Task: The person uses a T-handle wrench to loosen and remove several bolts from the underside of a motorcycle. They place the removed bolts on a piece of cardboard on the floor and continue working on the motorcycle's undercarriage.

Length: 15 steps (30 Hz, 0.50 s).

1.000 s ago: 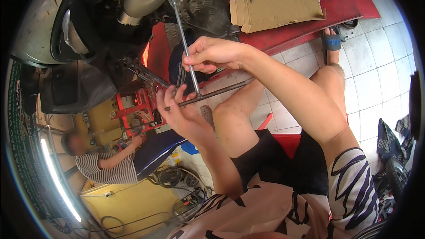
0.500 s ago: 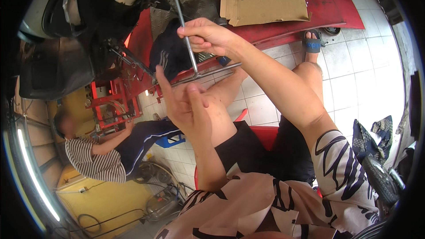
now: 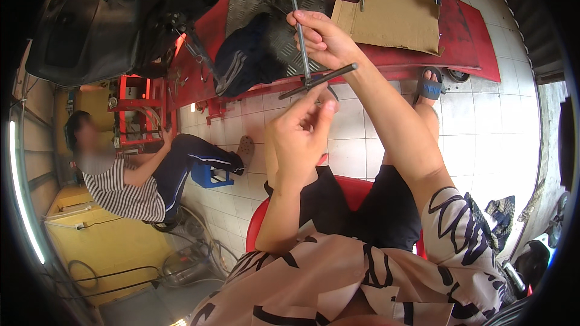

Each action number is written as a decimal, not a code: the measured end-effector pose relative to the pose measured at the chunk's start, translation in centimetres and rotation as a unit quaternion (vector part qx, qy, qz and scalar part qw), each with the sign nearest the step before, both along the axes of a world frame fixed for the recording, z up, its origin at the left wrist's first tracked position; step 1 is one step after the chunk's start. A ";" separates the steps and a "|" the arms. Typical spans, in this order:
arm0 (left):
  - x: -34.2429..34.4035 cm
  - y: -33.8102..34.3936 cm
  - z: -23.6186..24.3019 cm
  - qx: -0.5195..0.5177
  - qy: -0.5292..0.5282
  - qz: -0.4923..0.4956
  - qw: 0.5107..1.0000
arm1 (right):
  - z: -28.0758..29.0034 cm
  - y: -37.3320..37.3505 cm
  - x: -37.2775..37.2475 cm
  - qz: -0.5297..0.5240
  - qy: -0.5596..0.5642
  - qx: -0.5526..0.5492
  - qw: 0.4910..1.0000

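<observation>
A long metal T-handle wrench (image 3: 301, 42) slants down from the pale vehicle part at the top edge, its crossbar toward me. My right hand (image 3: 324, 38) is closed around the shaft, thumb and forefinger pinching it, the other fingers curled. Just below the crossbar is my left hand (image 3: 302, 136); its forefinger reaches up to the bar's middle, the thumb stands apart and the remaining fingers are loosely bent. Whether that forefinger presses on the bar is hard to see. The wrench's far end runs out of the picture's top.
Dark motorbike bodywork (image 3: 90, 36) hangs at upper left. On the red platform (image 3: 465, 36) lie a flattened cardboard sheet (image 3: 393, 9) and a dark cloth (image 3: 244, 54). A person in a striped shirt (image 3: 118, 190) sits at left beside a blue stool (image 3: 208, 175).
The view has shifted, so the wrench and vehicle appear farther right and higher. My left hand has moved up to the crossbar, which has turned. My right hand keeps its hold.
</observation>
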<state>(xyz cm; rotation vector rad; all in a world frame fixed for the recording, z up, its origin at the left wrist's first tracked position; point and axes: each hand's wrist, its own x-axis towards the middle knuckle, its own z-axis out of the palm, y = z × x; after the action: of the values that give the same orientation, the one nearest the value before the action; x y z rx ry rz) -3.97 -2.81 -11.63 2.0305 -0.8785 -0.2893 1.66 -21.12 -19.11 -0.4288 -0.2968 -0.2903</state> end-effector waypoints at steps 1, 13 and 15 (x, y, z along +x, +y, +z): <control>0.7 -0.1 -0.1 -0.020 -0.031 0.008 0.999 | 0.1 0.2 0.1 0.014 -0.004 0.015 1.000; 4.7 -0.3 -0.6 -0.163 0.078 0.196 0.964 | 0.4 1.4 0.5 0.163 -0.099 -0.110 0.975; 5.4 0.1 -2.0 -0.171 0.161 0.209 0.949 | 0.6 1.6 0.5 0.154 -0.088 -0.114 0.978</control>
<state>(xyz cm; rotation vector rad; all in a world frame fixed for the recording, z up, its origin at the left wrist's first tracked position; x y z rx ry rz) 1.41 -2.68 -13.64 1.7260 -0.2601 -0.2052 2.12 -19.48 -18.54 -0.5756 -0.5665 0.0103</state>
